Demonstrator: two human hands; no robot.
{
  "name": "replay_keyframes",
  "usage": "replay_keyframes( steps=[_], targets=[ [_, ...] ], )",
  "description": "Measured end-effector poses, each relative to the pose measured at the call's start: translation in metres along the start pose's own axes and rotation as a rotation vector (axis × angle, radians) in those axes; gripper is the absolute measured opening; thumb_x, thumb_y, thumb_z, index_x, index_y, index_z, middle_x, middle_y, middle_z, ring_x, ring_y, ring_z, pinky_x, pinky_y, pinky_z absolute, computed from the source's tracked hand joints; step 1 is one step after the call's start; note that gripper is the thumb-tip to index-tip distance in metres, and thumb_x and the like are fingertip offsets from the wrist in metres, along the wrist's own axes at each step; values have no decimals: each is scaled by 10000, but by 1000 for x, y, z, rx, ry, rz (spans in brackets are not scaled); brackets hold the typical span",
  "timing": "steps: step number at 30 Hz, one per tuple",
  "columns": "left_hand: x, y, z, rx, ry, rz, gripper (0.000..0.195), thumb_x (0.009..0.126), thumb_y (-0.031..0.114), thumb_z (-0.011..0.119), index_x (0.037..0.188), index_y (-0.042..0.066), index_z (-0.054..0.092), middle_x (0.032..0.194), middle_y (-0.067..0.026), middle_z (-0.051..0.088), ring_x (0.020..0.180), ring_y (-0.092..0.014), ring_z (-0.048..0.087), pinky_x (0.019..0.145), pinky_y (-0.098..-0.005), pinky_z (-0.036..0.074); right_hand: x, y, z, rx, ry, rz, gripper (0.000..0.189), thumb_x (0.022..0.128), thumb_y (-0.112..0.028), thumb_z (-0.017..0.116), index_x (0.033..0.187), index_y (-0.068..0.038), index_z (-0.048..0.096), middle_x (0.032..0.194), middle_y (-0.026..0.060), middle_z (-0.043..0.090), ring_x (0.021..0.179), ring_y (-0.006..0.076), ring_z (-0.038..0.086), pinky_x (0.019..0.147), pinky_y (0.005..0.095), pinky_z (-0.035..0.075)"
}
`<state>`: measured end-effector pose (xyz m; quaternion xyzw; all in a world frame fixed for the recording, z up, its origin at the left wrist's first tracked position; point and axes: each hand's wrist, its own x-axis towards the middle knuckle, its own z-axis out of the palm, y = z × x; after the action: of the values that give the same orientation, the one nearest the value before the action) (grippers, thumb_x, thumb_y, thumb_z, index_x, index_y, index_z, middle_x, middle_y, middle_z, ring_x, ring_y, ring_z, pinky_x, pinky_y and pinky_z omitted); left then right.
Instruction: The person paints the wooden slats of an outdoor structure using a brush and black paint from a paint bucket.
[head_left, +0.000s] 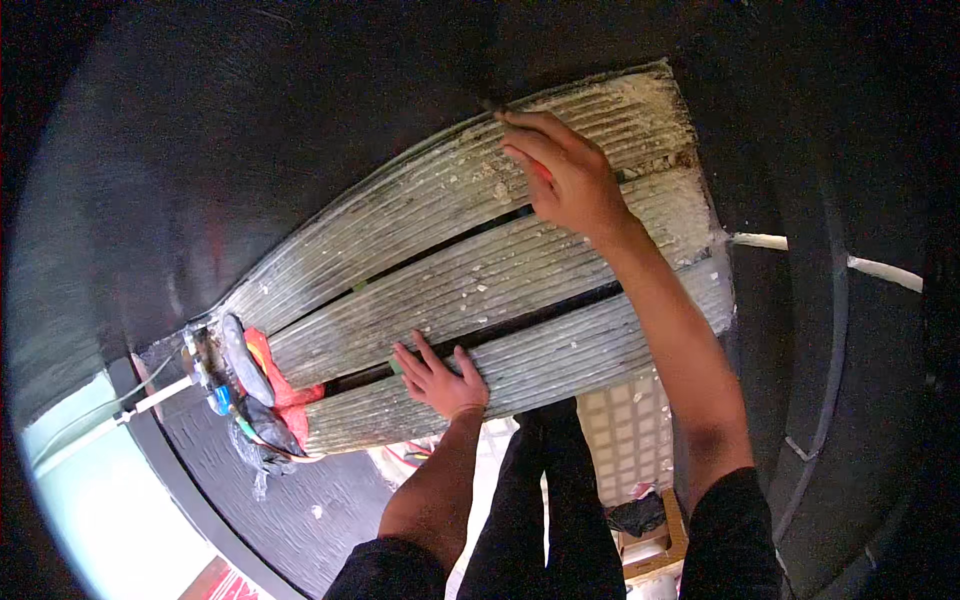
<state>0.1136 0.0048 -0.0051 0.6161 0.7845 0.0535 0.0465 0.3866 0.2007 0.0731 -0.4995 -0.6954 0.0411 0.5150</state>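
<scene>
My left hand (448, 381) rests with fingers spread on the near grooved plank (555, 352), its fingertips reaching over the dark gap to the middle plank (480, 289). Near the wall, my right hand (562, 169) is curled above the far plank (420, 195). A small red part (541, 172) of a tool shows in its grip, and a dark, blurred tip points toward the wall. Most of that tool is hidden by the fingers. Pale crumbs and flakes (499, 180) lie scattered over the planks, thickest at the far right end.
A dark wall (315, 135) runs along the planks' far edge. At their left end sit a grey elongated object (247, 360), a red bag (285, 390), clear plastic wrap and a blue-fitted pipe (220, 400). A cardboard box (679, 532) stands below right, by tiled flooring (622, 435).
</scene>
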Motion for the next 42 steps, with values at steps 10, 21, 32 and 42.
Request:
replay_keyframes(
  steps=[10, 21, 32, 42],
  targets=[
    [3, -2, -2, 19, 7, -14, 742, 940, 456, 517, 1565, 156, 254, 1628, -191, 157, 1503, -371, 144, 1157, -568, 148, 35, 4, -42, -100, -161, -54, 410, 752, 78, 638, 1130, -79, 671, 1292, 86, 619, 1067, 308, 654, 877, 402, 559],
    [1, 0, -1, 15, -14, -26, 744, 933, 459, 516, 1563, 157, 261, 1629, -195, 151, 1509, -365, 129, 1156, -573, 147, 21, -8, -34, -120, 0, -101, 350, 781, 63, 642, 1111, -53, 654, 1287, 127, 614, 1090, 325, 640, 889, 406, 546],
    [2, -4, -4, -2, 14, -17, 749, 925, 456, 525, 1561, 155, 268, 1631, -193, 151, 1505, -368, 141, 1154, -570, 155, 86, -34, -77, -118, -3, -162, 254, 823, 55, 670, 1063, -26, 676, 1189, 126, 645, 1019, 304, 673, 843, 352, 566],
    [-1, 3, -6, -35, -19, -25, 760, 915, 440, 535, 1563, 156, 257, 1632, -191, 147, 1506, -363, 134, 1165, -557, 137, 77, -49, -67, -84, 55, -216, 423, 744, 140, 640, 1132, -28, 658, 1329, 166, 582, 1146, 325, 630, 928, 382, 554]
  ],
)
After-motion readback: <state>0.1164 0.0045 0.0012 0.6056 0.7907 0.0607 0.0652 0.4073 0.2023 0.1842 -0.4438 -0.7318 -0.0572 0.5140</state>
